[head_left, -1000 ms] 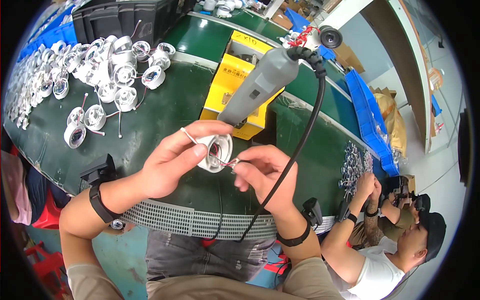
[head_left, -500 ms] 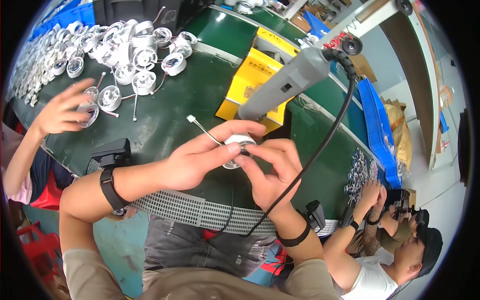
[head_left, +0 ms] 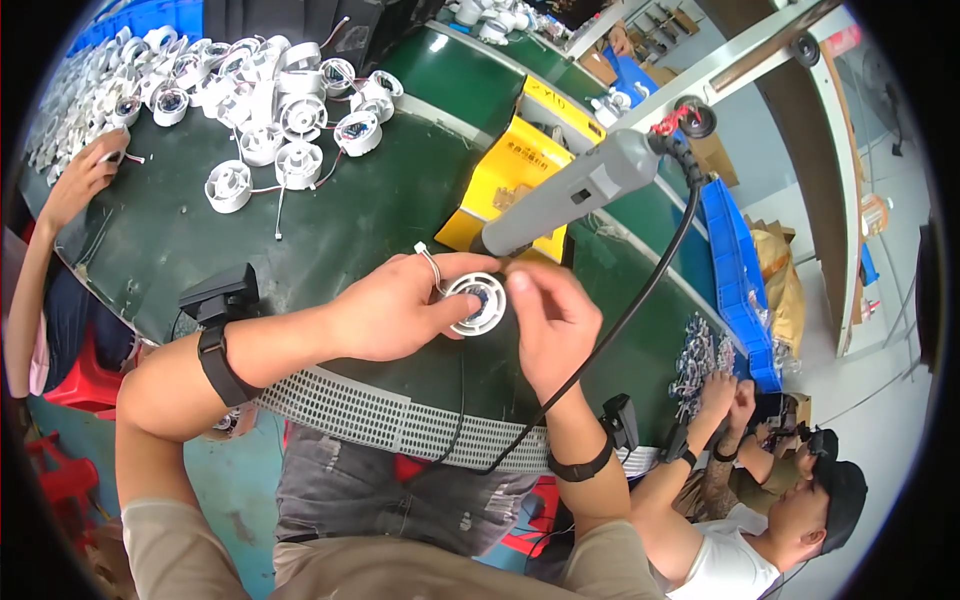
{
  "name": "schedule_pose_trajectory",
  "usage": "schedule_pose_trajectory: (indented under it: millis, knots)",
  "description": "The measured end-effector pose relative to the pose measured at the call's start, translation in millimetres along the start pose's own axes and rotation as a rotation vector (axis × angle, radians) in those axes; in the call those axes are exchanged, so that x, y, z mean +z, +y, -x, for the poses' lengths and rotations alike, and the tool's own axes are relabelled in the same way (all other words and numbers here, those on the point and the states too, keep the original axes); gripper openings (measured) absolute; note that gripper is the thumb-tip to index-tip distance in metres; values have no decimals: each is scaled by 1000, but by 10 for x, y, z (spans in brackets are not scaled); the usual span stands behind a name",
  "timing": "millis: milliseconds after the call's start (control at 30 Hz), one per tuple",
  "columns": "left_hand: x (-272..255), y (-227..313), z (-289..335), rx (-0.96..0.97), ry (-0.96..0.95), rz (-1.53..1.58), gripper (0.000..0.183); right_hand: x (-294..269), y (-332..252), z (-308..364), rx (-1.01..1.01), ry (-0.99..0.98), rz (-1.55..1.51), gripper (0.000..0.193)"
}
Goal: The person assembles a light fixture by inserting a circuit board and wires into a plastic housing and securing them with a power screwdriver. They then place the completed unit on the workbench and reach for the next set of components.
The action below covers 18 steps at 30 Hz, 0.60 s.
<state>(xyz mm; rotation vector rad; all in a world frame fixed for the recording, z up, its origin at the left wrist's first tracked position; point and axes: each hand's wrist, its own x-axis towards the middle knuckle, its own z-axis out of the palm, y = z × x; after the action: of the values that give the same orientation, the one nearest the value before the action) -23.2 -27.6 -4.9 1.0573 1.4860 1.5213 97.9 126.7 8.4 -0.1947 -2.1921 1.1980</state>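
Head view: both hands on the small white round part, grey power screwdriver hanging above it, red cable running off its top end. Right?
Not quite. The cable is black, not red; only a small red bit sits near the top of the grey screwdriver. The rest holds in the head view: the left hand and right hand both hold the white round part under the hanging tool.
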Motion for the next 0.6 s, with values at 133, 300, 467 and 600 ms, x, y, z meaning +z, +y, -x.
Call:
schedule_pose_trajectory:
  millis: [133,300,467,600]
  knots:
    - [-56,-11,-38,-183,52,-68,38,115,-111,-385,-110,113,115,64]
    - [-156,-82,-122,-299,81,101,31,199,-105,-604,-249,94,12,57]
    - [-154,-67,-151,-377,96,81,29,192,-188,-887,-314,442,-391,47]
    - [-138,-26,-129,-369,113,61,30,179,-165,-967,-277,468,-373,44]
